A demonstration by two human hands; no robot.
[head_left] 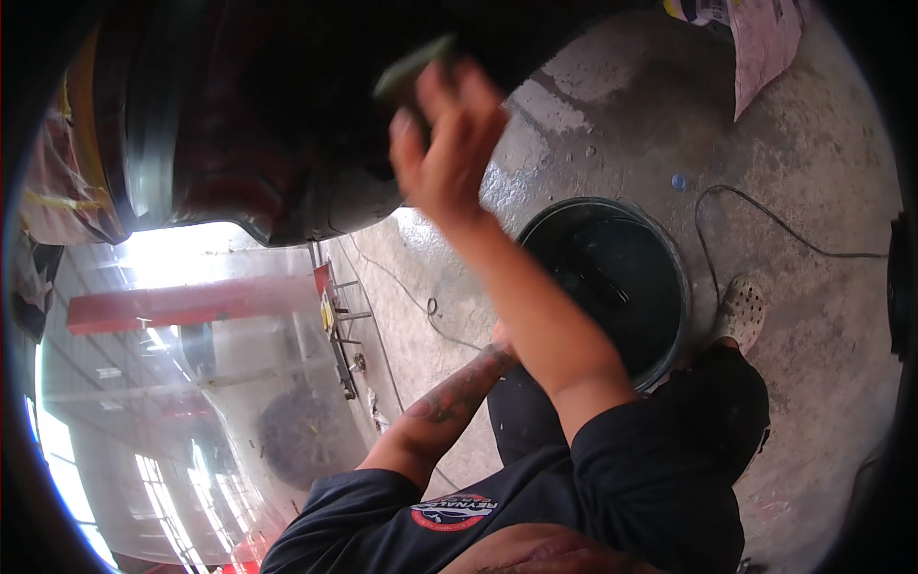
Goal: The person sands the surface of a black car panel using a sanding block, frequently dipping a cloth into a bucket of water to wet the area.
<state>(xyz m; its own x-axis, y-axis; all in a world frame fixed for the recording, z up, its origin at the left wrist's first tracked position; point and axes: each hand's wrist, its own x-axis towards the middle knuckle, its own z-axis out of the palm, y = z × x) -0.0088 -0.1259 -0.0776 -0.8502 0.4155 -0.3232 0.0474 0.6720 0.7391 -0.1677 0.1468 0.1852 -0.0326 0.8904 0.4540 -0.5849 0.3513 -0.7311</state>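
Observation:
My right hand (448, 143) is raised at the dark, glossy car body panel (316, 124), smeared a little by motion. Its fingers grip a flat green pad (415, 69), whose exact kind the blur hides. I cannot tell whether the pad touches the panel. My left hand (504, 337) is low by my knee, mostly covered by my right forearm, so its fingers do not show. Just right of that forearm stands a large dark round bucket (681, 277) with dark liquid in it.
Wet concrete floor (593, 115) surrounds the bucket. A dark cable (794, 234) runs across it at the right, near a small blue cap (679, 181) and a perforated shoe (743, 306). Clear plastic sheeting (229, 383) covers the lower left. Pink sheet (765, 48) hangs at the upper right.

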